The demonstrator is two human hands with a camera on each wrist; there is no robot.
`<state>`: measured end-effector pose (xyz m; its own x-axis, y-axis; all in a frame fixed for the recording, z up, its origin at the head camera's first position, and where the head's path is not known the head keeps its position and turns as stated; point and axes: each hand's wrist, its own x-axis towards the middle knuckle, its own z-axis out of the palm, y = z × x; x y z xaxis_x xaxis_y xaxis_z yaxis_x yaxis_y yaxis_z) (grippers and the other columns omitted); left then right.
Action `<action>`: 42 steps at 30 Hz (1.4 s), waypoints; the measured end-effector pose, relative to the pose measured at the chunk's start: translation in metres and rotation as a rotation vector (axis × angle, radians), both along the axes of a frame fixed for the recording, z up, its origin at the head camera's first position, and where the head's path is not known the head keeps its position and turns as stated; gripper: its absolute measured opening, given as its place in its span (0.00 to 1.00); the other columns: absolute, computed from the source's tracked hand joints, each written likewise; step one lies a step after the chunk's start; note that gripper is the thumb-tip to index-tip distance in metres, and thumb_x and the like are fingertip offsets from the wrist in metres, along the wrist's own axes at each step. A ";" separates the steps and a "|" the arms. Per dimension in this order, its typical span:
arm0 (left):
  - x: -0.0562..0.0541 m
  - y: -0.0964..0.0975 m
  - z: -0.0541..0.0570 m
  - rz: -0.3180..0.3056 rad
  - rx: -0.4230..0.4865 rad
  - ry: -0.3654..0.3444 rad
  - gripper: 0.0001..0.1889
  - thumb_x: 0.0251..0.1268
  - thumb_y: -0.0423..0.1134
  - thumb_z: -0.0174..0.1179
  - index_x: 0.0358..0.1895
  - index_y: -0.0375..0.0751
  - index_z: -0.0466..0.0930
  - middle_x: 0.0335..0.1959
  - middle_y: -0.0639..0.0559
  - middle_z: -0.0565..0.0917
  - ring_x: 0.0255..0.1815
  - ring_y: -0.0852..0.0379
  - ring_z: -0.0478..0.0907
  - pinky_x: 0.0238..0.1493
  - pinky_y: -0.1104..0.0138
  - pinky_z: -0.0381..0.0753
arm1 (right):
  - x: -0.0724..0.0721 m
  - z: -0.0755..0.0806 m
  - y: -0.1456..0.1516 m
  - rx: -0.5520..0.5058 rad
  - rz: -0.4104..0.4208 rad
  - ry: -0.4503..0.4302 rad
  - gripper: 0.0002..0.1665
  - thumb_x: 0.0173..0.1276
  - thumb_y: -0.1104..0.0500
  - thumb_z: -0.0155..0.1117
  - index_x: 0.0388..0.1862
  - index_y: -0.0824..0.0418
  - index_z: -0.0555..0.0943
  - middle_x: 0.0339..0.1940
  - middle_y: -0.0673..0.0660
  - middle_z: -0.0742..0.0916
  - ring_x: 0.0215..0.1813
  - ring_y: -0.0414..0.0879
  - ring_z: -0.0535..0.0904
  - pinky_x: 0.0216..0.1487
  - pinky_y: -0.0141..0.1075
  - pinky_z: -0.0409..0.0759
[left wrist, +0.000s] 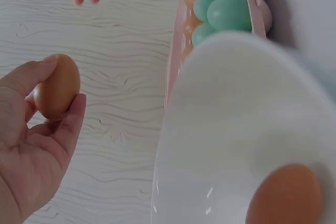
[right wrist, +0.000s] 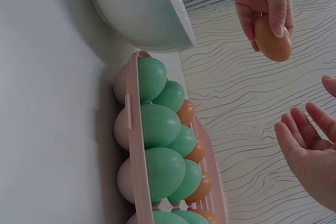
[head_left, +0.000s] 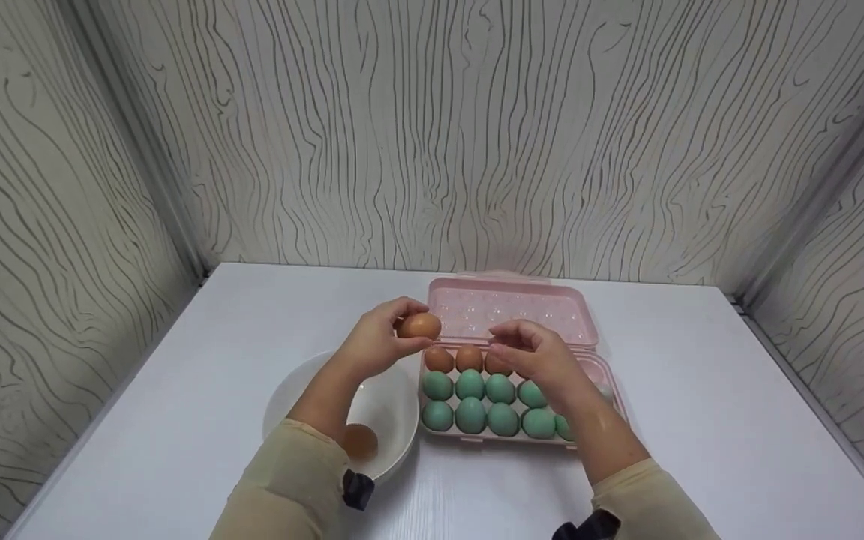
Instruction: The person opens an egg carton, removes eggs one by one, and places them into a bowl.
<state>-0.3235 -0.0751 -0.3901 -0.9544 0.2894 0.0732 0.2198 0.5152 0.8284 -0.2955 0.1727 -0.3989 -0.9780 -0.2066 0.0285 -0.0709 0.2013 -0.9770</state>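
Note:
My left hand pinches a brown egg between thumb and fingers, raised above the far rim of a white bowl. In the left wrist view that egg sits in the fingertips. Another brown egg lies inside the bowl. My right hand hovers over a pink egg carton with loosely bent fingers and nothing in them; the right wrist view shows the hand apart from the held egg. Green eggs fill front rows, with brown eggs behind, partly hidden by the right hand.
The carton's lid lies open toward the back of the white table. Wood-patterned panels stand behind and at both sides. The bowl stands just left of the carton.

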 end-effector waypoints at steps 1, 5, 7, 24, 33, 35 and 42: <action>-0.001 -0.003 -0.001 0.002 -0.005 -0.005 0.23 0.52 0.41 0.66 0.53 0.51 0.72 0.46 0.54 0.75 0.45 0.55 0.73 0.46 0.65 0.77 | 0.000 0.000 0.000 0.002 0.002 0.001 0.22 0.56 0.53 0.68 0.49 0.58 0.77 0.46 0.58 0.79 0.47 0.50 0.73 0.50 0.46 0.75; -0.003 -0.015 -0.004 0.001 -0.053 -0.025 0.21 0.52 0.39 0.67 0.50 0.52 0.74 0.43 0.53 0.76 0.43 0.54 0.73 0.44 0.65 0.77 | 0.002 -0.002 0.002 0.012 -0.001 0.004 0.22 0.57 0.54 0.67 0.50 0.58 0.77 0.48 0.60 0.79 0.48 0.50 0.73 0.51 0.44 0.75; -0.004 -0.021 -0.005 -0.004 -0.087 -0.036 0.20 0.51 0.38 0.67 0.49 0.52 0.74 0.41 0.53 0.76 0.42 0.54 0.73 0.43 0.65 0.77 | 0.002 -0.003 0.003 0.016 -0.002 0.007 0.23 0.56 0.53 0.68 0.50 0.58 0.77 0.47 0.59 0.79 0.48 0.50 0.73 0.50 0.42 0.75; -0.011 -0.053 -0.024 0.056 -0.383 -0.082 0.21 0.48 0.34 0.68 0.48 0.50 0.76 0.41 0.55 0.76 0.42 0.54 0.71 0.46 0.61 0.74 | 0.000 -0.010 0.012 0.047 0.014 0.004 0.25 0.56 0.52 0.68 0.50 0.61 0.76 0.47 0.58 0.80 0.47 0.49 0.76 0.50 0.40 0.76; -0.016 -0.059 -0.031 0.007 -0.477 -0.011 0.19 0.44 0.33 0.69 0.42 0.51 0.78 0.38 0.58 0.77 0.40 0.56 0.71 0.46 0.61 0.73 | 0.000 -0.009 0.017 0.045 -0.005 -0.001 0.21 0.58 0.55 0.65 0.50 0.61 0.76 0.48 0.63 0.78 0.48 0.53 0.74 0.48 0.36 0.76; -0.017 -0.060 -0.031 -0.013 -0.480 0.007 0.19 0.44 0.33 0.69 0.42 0.51 0.78 0.37 0.59 0.76 0.39 0.57 0.70 0.46 0.61 0.73 | -0.001 -0.009 0.018 0.052 -0.017 -0.004 0.21 0.58 0.54 0.66 0.50 0.60 0.76 0.48 0.62 0.79 0.48 0.53 0.73 0.47 0.36 0.77; -0.013 -0.058 -0.030 -0.091 -0.465 -0.130 0.20 0.41 0.35 0.72 0.42 0.54 0.81 0.39 0.59 0.78 0.41 0.55 0.70 0.49 0.58 0.72 | -0.001 -0.009 0.020 0.049 -0.029 -0.016 0.23 0.58 0.52 0.66 0.50 0.61 0.76 0.46 0.59 0.79 0.48 0.55 0.74 0.47 0.35 0.77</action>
<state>-0.3360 -0.1334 -0.4205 -0.9164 0.3457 -0.2018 0.1909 0.8205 0.5388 -0.2967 0.1927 -0.4076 -0.9838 -0.1794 0.0032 -0.0488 0.2504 -0.9669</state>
